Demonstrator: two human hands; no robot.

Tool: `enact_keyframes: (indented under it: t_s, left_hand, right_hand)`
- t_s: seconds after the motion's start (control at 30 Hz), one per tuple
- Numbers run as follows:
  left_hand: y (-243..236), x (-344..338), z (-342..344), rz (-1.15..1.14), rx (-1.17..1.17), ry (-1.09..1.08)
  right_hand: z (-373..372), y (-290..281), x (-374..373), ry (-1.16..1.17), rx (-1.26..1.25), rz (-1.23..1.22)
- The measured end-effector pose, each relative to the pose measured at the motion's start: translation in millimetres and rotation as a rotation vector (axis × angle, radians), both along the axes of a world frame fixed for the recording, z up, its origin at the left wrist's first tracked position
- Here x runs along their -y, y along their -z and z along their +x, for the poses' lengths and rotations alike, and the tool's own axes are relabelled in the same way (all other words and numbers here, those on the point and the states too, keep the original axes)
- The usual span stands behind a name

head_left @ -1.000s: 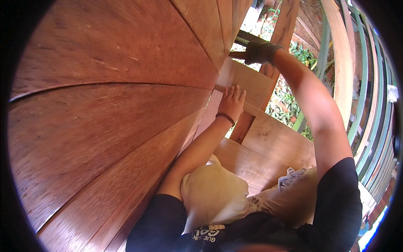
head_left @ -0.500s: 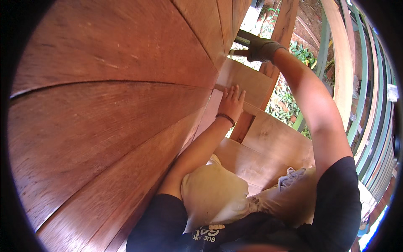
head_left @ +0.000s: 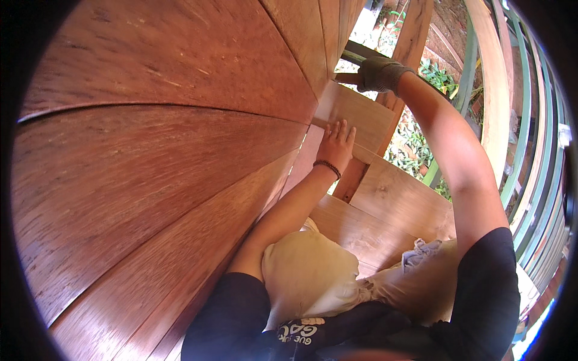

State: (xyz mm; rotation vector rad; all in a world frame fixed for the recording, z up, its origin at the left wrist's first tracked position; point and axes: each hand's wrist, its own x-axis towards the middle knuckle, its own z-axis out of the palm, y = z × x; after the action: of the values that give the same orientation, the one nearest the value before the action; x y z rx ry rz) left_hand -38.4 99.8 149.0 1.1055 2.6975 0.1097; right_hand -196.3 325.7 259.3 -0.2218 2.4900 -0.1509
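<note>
My left hand (head_left: 335,144), with a beaded bracelet at the wrist, lies open with fingers spread on a light wooden board (head_left: 367,117), beside the reddish plank wall (head_left: 211,72). My right hand (head_left: 380,75), in a dark grey glove, is stretched out farther up, closed by a dark bar (head_left: 352,51) and a short brown piece (head_left: 346,77) at the wall’s edge; exactly what it grips is hidden. More boards (head_left: 397,195) lie below my left hand, with my light trousers (head_left: 310,271) over their near part.
An upright or long brown beam (head_left: 412,30) runs behind my right hand, with leaves and ground (head_left: 409,147) in the gaps. Many long green and pale strips (head_left: 512,132), curved by the lens, line the right side. The plank wall fills the left half.
The view has shifted slightly, so wall and boards sit a little differently. My left hand rests on the same board; my gloved right hand stays at nearly the same spot.
</note>
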Motion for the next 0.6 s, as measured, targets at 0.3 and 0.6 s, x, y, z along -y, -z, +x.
enact_keyframes:
  t_s: [0.3,0.6]
  left_hand:
    - [-18.1,22.7,27.3,0.420,0.072,-0.137]
    - [-8.0,66.7,36.9,0.080,0.090,0.158]
  right_hand:
    - [65.6,-3.5,-20.2,0.306,-0.031,-0.097]
    - [85.8,21.8,-51.8,0.243,-0.044,-0.030]
